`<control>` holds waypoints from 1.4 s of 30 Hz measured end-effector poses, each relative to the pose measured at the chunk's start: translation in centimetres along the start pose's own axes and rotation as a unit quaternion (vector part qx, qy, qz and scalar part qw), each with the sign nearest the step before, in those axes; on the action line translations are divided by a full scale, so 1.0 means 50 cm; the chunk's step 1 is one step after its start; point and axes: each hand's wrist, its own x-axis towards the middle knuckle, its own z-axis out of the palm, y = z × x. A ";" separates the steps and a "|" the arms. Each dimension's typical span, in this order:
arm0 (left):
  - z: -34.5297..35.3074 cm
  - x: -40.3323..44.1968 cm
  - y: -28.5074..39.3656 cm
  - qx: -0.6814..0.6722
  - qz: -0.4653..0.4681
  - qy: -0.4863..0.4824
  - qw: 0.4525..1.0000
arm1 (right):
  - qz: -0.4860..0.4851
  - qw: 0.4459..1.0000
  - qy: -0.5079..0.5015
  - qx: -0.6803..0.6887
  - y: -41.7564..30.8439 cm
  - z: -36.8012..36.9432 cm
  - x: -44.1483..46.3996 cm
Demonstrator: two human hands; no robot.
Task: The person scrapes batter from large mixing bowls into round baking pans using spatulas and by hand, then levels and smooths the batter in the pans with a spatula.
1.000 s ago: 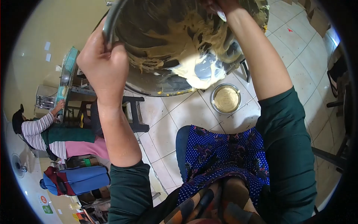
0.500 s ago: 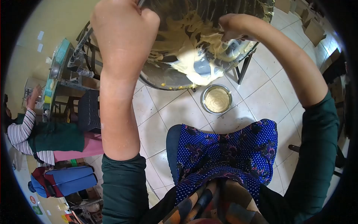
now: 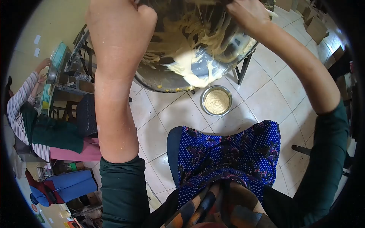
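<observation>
A large metal bowl [image 3: 152, 81] is tilted toward me, its inner wall smeared with pale yellow batter [image 3: 182, 66] that runs down to the lower rim. My left hand [image 3: 121, 26] is closed at the bowl's upper left edge, its fingertips mostly out of sight. Inside the bowl's right side is my right hand [image 3: 249, 15], with fingers curled and partly cut off by the top of the view; whatever they hold is hidden. On the floor below the rim stands a small round metal pan [image 3: 203, 107] with batter in it.
Dark metal stand legs [image 3: 245, 70] rise from the tiled floor [image 3: 262, 98] beside the bowl. At left, a person in a striped sleeve [image 3: 23, 89] works at a table with a turquoise basket [image 3: 57, 57]. A blue chair-like object [image 3: 74, 186] and cardboard boxes [image 3: 316, 30] are farther off.
My right hand has moved up and to the right along the bowl's inside, leaving the batter smeared differently. At left, the other person's hand has reached toward the basket.
</observation>
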 end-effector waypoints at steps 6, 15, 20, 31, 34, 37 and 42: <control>-0.052 0.008 0.017 0.272 0.097 -0.094 0.953 | 0.004 0.997 0.067 -0.023 -0.006 0.140 0.132; -0.079 -0.004 0.022 0.266 0.090 -0.083 0.956 | 0.006 0.972 -0.031 0.232 -0.092 0.070 0.115; -0.094 -0.002 0.018 0.281 0.091 -0.099 0.950 | -0.099 0.977 0.082 0.169 -0.137 0.204 0.133; -0.108 -0.013 0.016 0.289 0.064 -0.098 0.950 | -0.008 0.959 0.003 0.284 -0.162 0.180 0.157; -0.107 -0.009 0.013 0.273 0.090 -0.090 0.953 | -0.083 0.965 0.021 0.249 -0.171 0.190 0.159; -0.106 -0.010 0.007 0.244 0.136 -0.078 0.957 | -0.080 0.967 0.001 0.242 -0.140 0.185 0.152; -0.107 -0.014 0.008 0.243 0.098 -0.073 0.962 | -0.050 0.965 -0.147 0.210 -0.051 0.062 0.103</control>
